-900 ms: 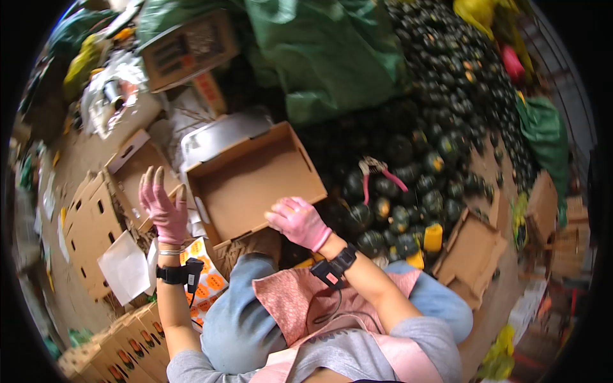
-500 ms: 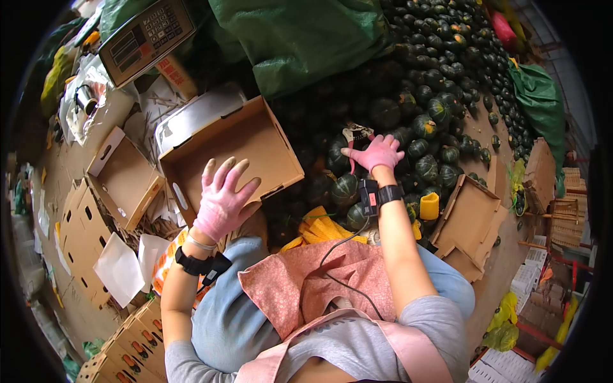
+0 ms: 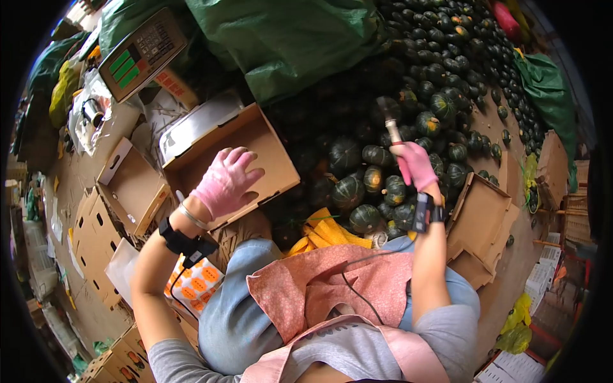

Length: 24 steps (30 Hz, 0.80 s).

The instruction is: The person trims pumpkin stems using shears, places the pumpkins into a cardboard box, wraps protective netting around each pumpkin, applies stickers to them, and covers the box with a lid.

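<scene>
My left hand, in a pink glove, is over the front of a cardboard box. Its fingers are apart and slightly bent, holding nothing. The box lies tilted against the silver pan of a scale. My right hand, also gloved in pink, grips a pair of pruning shears with reddish handles. Their blades point away from me and are blurred. Below and around the shears are dark green pumpkins, several with orange patches.
A scale display stands at upper left. A green tarp hangs over part of the pumpkin heap. Other cardboard boxes lie left and right. A yellow cloth is by my knees.
My right hand has moved right and toward me with the shears, which now point away. My left hand has shifted slightly, its fingers more bent. The scale display now shows green.
</scene>
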{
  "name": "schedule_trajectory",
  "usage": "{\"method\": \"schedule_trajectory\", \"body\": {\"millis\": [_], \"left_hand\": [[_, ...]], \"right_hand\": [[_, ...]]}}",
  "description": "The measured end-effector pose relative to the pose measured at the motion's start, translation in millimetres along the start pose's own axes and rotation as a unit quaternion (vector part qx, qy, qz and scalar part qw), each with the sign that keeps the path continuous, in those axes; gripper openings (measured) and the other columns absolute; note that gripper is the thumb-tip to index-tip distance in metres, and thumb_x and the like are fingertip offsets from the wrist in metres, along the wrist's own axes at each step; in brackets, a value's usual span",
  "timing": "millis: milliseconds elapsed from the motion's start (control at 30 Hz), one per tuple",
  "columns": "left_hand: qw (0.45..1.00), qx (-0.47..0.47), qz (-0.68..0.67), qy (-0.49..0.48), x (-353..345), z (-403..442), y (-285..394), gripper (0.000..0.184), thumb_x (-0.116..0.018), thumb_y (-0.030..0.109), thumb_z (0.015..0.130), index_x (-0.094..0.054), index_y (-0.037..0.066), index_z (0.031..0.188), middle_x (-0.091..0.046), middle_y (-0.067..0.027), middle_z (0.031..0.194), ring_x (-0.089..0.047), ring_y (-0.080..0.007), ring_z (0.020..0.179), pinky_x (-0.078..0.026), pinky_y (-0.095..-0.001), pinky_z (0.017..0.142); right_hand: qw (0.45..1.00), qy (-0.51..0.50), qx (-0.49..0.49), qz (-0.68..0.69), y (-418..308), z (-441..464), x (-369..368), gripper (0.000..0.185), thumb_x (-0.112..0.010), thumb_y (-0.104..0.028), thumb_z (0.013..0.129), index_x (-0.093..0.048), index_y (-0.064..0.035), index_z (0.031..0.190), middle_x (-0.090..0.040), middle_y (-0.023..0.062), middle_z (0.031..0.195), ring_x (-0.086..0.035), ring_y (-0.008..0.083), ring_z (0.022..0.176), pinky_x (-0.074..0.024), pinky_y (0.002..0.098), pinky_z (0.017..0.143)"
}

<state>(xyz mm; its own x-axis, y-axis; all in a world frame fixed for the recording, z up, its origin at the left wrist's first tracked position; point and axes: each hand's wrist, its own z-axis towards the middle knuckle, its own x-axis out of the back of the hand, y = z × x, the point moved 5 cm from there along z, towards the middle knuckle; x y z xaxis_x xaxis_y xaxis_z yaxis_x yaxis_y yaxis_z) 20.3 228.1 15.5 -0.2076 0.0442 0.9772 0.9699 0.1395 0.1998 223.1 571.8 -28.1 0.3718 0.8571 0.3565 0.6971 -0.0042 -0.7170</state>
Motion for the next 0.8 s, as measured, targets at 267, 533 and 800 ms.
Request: {"method": "schedule_trajectory", "body": {"millis": [267,533,800], "left_hand": [[0.990,0.056,-0.100,-0.087,-41.8,148.9,-19.6,0.050,-0.067,0.038,0.079,-0.058,0.007,0.117,-0.056,-0.0155,0.114,-0.053,-0.0352,0.108,-0.047,-0.0427,0.090],[0.980,0.134,-0.142,-0.029,-49.0,177.2,-30.6,0.053,-0.064,0.040,0.081,-0.056,0.005,0.120,-0.056,-0.0201,0.117,-0.055,-0.0374,0.106,-0.047,-0.0437,0.090],[0.915,-0.010,-0.401,0.052,2.6,85.5,11.4,0.048,-0.063,0.033,0.089,-0.053,-0.001,0.122,-0.056,-0.0171,0.118,-0.056,-0.0329,0.109,-0.045,-0.0371,0.093]], "right_hand": [[0.759,0.131,0.182,0.611,96.1,-23.9,-2.1,0.040,-0.060,-0.033,0.075,-0.056,-0.0084,0.107,-0.059,0.0114,0.111,-0.055,0.0273,0.105,-0.0409,0.0521,0.094],[0.914,0.298,0.034,0.273,12.7,30.4,16.3,0.022,-0.063,-0.012,0.074,-0.050,-0.0036,0.090,-0.060,0.0119,0.077,-0.061,0.0263,0.061,-0.0505,0.0399,0.054],[0.942,0.223,-0.018,-0.250,-52.2,110.3,33.9,0.055,-0.079,-0.029,0.062,-0.055,0.0017,0.102,-0.066,0.0179,0.097,-0.065,0.0306,0.089,-0.0498,0.0370,0.082]]}}
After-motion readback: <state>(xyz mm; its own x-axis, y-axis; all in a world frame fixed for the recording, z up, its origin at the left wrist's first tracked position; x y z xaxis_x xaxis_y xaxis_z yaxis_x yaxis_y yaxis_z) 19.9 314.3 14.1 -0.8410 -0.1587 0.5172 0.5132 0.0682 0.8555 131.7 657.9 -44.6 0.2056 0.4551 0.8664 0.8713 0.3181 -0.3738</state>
